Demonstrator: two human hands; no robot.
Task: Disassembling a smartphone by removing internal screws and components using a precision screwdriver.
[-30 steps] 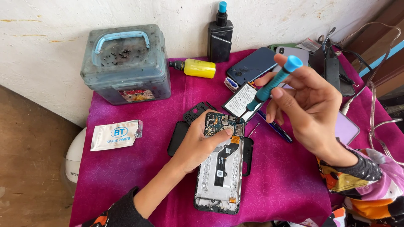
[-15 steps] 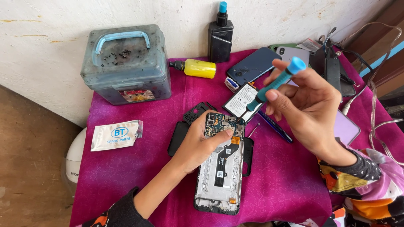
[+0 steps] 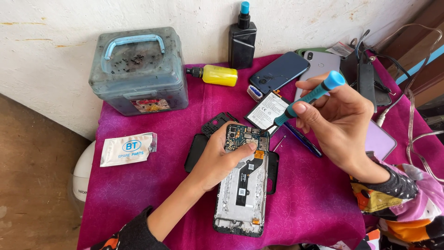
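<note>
The opened smartphone point(image 3: 243, 185) lies back-side up on the magenta cloth point(image 3: 152, 185), its circuit board and silver frame bare, over a black back cover point(image 3: 196, 150). Your left hand point(image 3: 219, 159) hides its upper left edge, and the screwdriver tip is too small to make out where it meets the board. Your left fingers press flat and loosely spread on the phone's top, while your right hand point(image 3: 340, 122) pinches the blue-handled screwdriver point(image 3: 305, 101) between closed fingertips.

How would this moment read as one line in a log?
left hand: steadies opened phone | right hand: holds blue screwdriver, tip at phone's top edge | surface: magenta cloth
</note>
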